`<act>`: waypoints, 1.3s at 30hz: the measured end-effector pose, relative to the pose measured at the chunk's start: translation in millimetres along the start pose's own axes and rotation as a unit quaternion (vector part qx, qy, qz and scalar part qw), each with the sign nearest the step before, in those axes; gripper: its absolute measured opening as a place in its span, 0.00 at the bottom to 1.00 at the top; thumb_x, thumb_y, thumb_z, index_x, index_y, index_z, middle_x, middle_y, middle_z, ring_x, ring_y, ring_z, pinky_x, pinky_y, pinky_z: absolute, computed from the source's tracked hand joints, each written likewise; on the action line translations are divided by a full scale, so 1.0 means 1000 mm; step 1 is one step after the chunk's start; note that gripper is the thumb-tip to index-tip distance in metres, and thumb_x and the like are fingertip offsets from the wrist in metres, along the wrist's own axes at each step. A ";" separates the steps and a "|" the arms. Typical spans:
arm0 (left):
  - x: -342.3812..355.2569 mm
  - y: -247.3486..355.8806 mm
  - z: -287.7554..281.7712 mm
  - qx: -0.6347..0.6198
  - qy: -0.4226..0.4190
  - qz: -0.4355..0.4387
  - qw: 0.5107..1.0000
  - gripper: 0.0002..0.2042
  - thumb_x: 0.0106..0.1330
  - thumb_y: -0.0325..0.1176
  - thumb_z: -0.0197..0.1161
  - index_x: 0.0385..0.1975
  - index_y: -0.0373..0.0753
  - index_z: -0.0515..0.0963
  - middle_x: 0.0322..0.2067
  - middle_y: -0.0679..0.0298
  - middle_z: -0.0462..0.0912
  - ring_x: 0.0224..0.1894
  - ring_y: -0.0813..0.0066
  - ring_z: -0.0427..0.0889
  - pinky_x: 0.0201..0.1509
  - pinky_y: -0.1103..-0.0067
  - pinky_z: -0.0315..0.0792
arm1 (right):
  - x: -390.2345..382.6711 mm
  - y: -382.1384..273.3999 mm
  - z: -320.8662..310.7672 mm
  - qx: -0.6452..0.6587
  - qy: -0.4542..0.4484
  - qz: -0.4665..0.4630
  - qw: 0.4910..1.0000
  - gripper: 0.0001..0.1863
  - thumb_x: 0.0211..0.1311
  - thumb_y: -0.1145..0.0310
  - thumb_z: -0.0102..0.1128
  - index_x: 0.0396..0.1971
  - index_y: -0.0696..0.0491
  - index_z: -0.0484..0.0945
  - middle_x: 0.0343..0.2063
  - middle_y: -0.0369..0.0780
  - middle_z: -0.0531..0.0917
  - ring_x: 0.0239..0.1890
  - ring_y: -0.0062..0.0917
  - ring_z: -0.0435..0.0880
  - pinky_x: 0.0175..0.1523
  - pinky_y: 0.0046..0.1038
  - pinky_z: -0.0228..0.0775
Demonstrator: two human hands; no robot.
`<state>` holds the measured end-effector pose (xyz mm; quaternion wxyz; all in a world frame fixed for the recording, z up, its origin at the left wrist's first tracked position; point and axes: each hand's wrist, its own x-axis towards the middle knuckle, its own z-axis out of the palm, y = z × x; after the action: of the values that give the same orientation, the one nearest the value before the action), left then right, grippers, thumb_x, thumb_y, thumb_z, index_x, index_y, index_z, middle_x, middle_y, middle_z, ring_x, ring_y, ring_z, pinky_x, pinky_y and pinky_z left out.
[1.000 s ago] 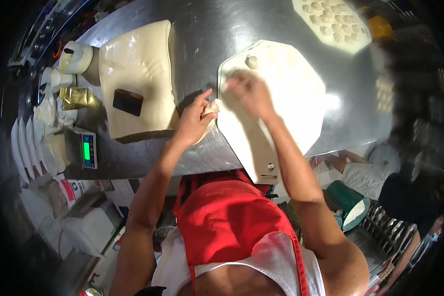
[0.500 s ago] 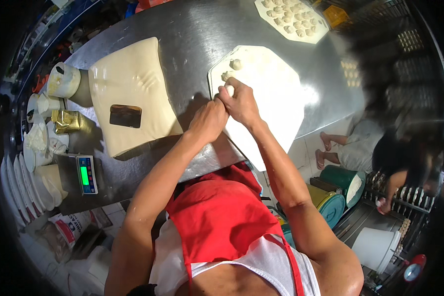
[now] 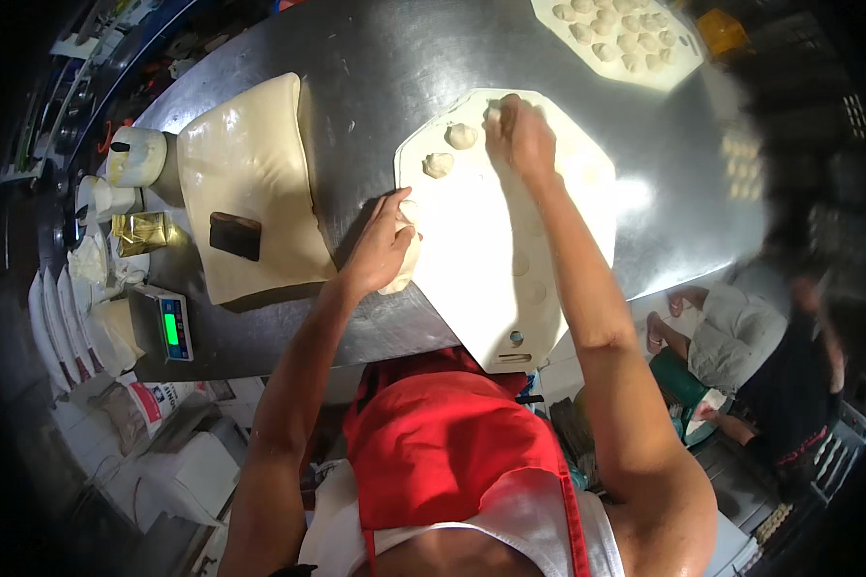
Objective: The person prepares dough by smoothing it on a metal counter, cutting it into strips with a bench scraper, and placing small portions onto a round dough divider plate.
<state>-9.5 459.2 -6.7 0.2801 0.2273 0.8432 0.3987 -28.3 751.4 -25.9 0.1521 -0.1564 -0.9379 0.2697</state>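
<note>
My left hand (image 3: 381,244) is curled around a pale dough lump (image 3: 399,273) at the left edge of a white board (image 3: 558,192). Farther out, my right hand (image 3: 526,140) is over the board's far part, its fingers closed on a small dough piece (image 3: 494,114), mostly covered by them. Two dough balls (image 3: 462,137) rest on the board between my hands, near its far left edge. To the left lies a wide, smooth dough slab (image 3: 260,144) with a dark scraper (image 3: 234,237) on top.
A second white board (image 3: 587,63) with several dough balls lies at the far right. Along the left stand a tub (image 3: 135,157), a gold-wrapped block (image 3: 141,234) and a digital scale (image 3: 170,325). A co-worker (image 3: 789,356) is at the right, beyond the steel table (image 3: 375,87).
My hands were together at the board's left edge and are now apart. The right has gone outward and right over the board; the left has drawn left and nearer with the dough lump.
</note>
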 end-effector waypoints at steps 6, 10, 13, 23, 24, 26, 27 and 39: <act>-0.011 -0.016 0.009 -0.196 0.023 -0.034 0.980 0.33 0.75 0.24 0.64 0.78 0.35 0.60 0.54 0.51 0.84 0.51 0.65 0.89 0.58 0.71 0.79 | -0.073 -0.069 -0.002 0.215 -0.192 0.193 0.938 0.20 0.73 0.56 0.68 0.54 0.55 0.87 0.42 0.43 0.89 0.45 0.35 0.88 0.55 0.35 0.78; -0.019 -0.017 0.000 -0.030 -0.027 -0.030 0.999 0.19 0.80 0.37 0.62 0.63 0.33 0.77 0.40 0.53 0.86 0.48 0.68 0.88 0.54 0.68 0.79 | -0.121 -0.111 -0.006 0.337 -0.204 0.025 0.919 0.09 0.70 0.71 0.70 0.45 0.58 0.82 0.37 0.41 0.86 0.39 0.24 0.84 0.47 0.31 0.77; -0.027 -0.002 -0.009 -0.070 -0.135 -0.031 0.988 0.17 0.81 0.42 0.57 0.50 0.32 0.81 0.36 0.48 0.87 0.45 0.52 0.89 0.50 0.60 0.78 | -0.116 -0.111 -0.024 0.334 -0.189 0.191 0.904 0.19 0.70 0.58 0.70 0.45 0.60 0.80 0.30 0.53 0.88 0.35 0.46 0.90 0.48 0.42 0.81; -0.013 0.004 0.008 0.120 -0.020 0.097 0.988 0.15 0.74 0.39 0.57 0.45 0.32 0.81 0.43 0.41 0.88 0.48 0.39 0.87 0.50 0.52 0.78 | -0.136 -0.174 -0.034 0.216 -0.096 0.100 0.967 0.15 0.74 0.59 0.64 0.37 0.59 0.83 0.21 0.48 0.82 0.25 0.29 0.80 0.37 0.38 0.76; 0.000 -0.025 0.016 0.103 0.038 0.118 0.987 0.15 0.74 0.40 0.58 0.44 0.32 0.80 0.42 0.44 0.89 0.46 0.43 0.88 0.49 0.55 0.78 | -0.141 -0.181 -0.028 0.258 -0.098 0.041 0.960 0.15 0.74 0.60 0.63 0.38 0.58 0.84 0.26 0.49 0.85 0.31 0.30 0.85 0.41 0.38 0.78; -0.002 -0.046 0.010 -0.119 -0.048 0.163 0.978 0.12 0.74 0.37 0.58 0.42 0.33 0.76 0.38 0.51 0.81 0.43 0.54 0.82 0.48 0.63 0.76 | -0.156 -0.199 -0.033 0.225 -0.140 -0.060 0.962 0.11 0.72 0.64 0.64 0.41 0.58 0.85 0.34 0.51 0.86 0.41 0.33 0.87 0.49 0.38 0.79; -0.006 -0.057 0.003 -0.224 -0.092 0.170 0.955 0.11 0.74 0.36 0.58 0.41 0.33 0.74 0.35 0.54 0.77 0.42 0.60 0.79 0.48 0.67 0.74 | -0.155 -0.200 -0.038 0.221 -0.173 -0.074 0.957 0.11 0.71 0.65 0.64 0.42 0.58 0.85 0.38 0.51 0.87 0.45 0.34 0.88 0.52 0.38 0.80; -0.028 -0.009 0.002 -0.235 -0.059 -0.101 0.965 0.25 0.80 0.25 0.57 0.74 0.31 0.62 0.59 0.52 0.78 0.52 0.68 0.86 0.59 0.73 0.79 | -0.083 -0.047 0.005 0.092 -0.042 0.082 0.992 0.15 0.67 0.66 0.69 0.49 0.58 0.83 0.44 0.53 0.87 0.46 0.45 0.88 0.53 0.43 0.79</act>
<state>11.2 438.2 -6.4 0.4141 0.0918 0.7263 0.5410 35.0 680.0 -20.7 0.1043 -0.2063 -0.8986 0.3728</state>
